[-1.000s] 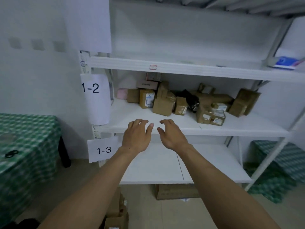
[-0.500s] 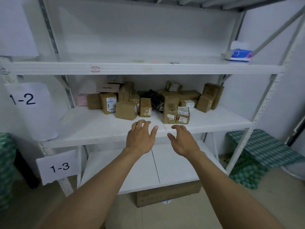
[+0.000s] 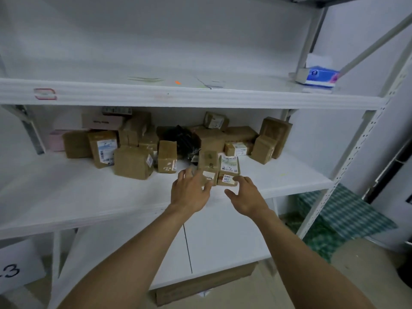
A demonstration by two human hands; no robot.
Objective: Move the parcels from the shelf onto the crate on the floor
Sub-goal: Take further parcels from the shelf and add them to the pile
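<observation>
The front half of the shelf (image 3: 89,197) is bare and open to a reach. Farther back the parcels (image 3: 133,162) crowd close together, and the upper shelf (image 3: 178,94) hangs low over them.

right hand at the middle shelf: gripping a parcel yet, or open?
Open. The right hand has fingers spread, thumb apart, by the small labelled parcel, nothing held. Contact with it: cannot tell.

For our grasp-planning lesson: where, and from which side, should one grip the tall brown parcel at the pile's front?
Probably from the front, gripping the tall brown parcel by its top and exposed left face: it stands upright, and labelled parcels crowd its right side.
</observation>
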